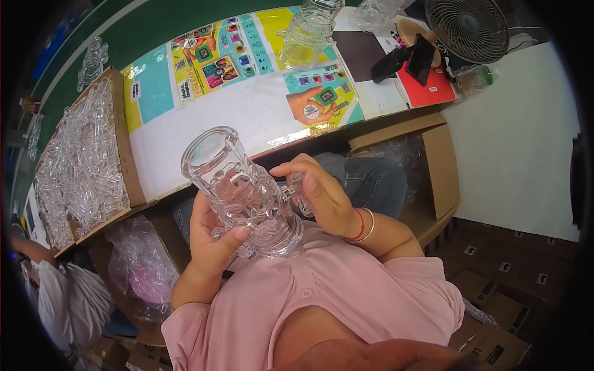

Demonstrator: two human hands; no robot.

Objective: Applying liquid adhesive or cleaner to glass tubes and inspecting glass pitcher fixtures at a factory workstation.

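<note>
I hold a clear plastic jar-like cylinder (238, 188) close to my chest, tilted, its open mouth pointing up and to the left. My left hand (213, 238) cups it from below, thumb across its lower body. My right hand (322, 195) is at its right side, fingers pinching a small clear plastic part (296, 185) against the cylinder's wall. Red and pale bangles circle my right wrist.
A cardboard box (127, 148) full of small clear plastic parts sits at the left of the table. A colourful printed sheet (247, 86) covers the table. Stacked clear jars (306, 34), a phone on a stand (408, 59), a fan (470, 28), an open carton (433, 167) and a bag (139, 266) surround me.
</note>
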